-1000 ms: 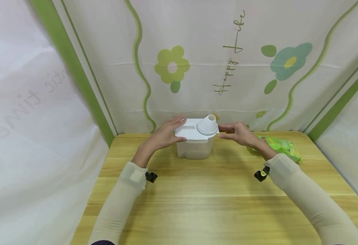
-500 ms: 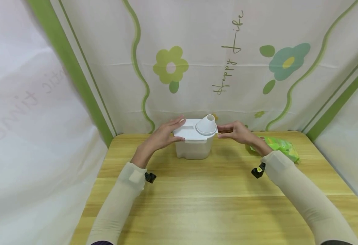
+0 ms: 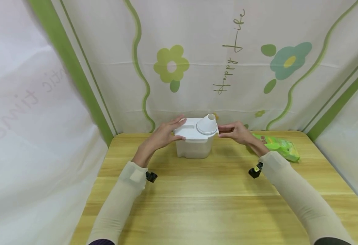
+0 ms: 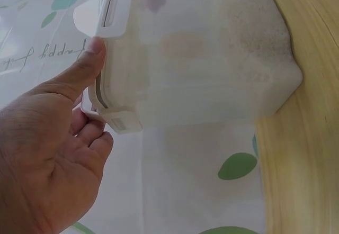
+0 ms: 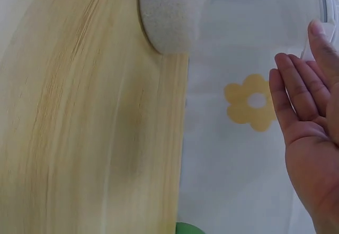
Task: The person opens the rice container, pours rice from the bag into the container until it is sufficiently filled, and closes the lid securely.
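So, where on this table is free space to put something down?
The wide wooden table front, between the two sleeves and nearer than the white container, is bare. The left back corner also. It is crowded at the back: left hand and right hand flank the container, and a green packet lies right.

The container [image 3: 194,148] looks like frosted, translucent plastic with a matt, slightly grainy wall, and its lid [image 3: 194,131] and funnel [image 3: 208,124] are smooth opaque white plastic. The table [image 3: 197,197] is pale wood with visible grain and a soft sheen. The backdrop [image 3: 197,51] is thin printed cloth, and the green packet [image 3: 281,148] looks like glossy plastic film.
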A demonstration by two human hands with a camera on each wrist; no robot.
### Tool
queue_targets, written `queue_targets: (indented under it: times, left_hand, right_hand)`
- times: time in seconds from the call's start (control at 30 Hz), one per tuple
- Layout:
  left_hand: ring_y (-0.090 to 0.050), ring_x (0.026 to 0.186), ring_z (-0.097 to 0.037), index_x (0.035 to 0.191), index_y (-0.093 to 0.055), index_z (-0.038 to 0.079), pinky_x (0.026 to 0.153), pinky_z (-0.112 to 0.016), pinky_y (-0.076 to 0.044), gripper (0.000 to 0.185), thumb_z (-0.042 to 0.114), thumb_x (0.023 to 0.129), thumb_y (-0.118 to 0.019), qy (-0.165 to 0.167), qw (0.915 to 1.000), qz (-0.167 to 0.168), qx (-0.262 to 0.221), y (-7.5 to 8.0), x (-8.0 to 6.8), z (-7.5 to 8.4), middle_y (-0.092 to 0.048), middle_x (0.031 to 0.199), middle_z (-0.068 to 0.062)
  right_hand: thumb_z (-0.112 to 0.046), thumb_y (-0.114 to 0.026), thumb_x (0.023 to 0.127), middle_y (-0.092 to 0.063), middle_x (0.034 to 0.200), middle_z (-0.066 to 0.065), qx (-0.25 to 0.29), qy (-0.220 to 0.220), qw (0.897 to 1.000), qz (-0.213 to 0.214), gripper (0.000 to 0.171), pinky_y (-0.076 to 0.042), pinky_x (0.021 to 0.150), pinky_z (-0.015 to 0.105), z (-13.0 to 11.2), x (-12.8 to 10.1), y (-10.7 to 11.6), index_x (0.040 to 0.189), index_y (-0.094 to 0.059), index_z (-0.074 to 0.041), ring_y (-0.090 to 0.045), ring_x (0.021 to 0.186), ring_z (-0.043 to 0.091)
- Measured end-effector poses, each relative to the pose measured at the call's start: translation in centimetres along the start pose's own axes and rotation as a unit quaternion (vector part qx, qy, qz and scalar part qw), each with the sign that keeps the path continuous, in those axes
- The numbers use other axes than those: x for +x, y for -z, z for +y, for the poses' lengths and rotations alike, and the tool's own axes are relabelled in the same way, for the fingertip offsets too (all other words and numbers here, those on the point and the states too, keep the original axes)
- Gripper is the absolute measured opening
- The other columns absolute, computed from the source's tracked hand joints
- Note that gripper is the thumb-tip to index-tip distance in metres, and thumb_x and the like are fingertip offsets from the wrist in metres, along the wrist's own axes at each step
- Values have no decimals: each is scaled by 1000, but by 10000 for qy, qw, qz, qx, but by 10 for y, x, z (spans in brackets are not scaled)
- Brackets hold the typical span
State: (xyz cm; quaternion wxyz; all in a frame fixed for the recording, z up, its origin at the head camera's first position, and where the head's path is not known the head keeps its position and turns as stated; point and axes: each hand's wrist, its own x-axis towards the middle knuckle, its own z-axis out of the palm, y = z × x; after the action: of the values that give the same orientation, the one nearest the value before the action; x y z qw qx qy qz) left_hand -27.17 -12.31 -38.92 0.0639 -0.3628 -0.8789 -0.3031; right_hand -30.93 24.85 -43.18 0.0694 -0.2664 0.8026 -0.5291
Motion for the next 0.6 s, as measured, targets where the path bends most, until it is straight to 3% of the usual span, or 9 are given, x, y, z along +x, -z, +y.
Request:
queue_targets:
  times: [0.4,0.6]
  left_hand:
    - [-46,149,-33,159,-46,9,118,-44,-44,81,25,90,-85,111,9998,-82,-109,-1,0,1,-35,170,-15]
    - [-39,154,-32,161,-44,9,121,-46,-41,82,27,92,-84,247,9993,-137,-259,0,-1,1,-31,171,-15]
  right_hand:
    - [-4,-82,92,-69,128,26,125,-285,9991,277,45,-61,86,24,5,-3,-7,133,-67,8,-75,101,3]
    - [-11,-82,94,-71,131,23,-209,-285,9992,201,49,-62,86,26,0,-4,-6,138,-67,3,-76,110,21]
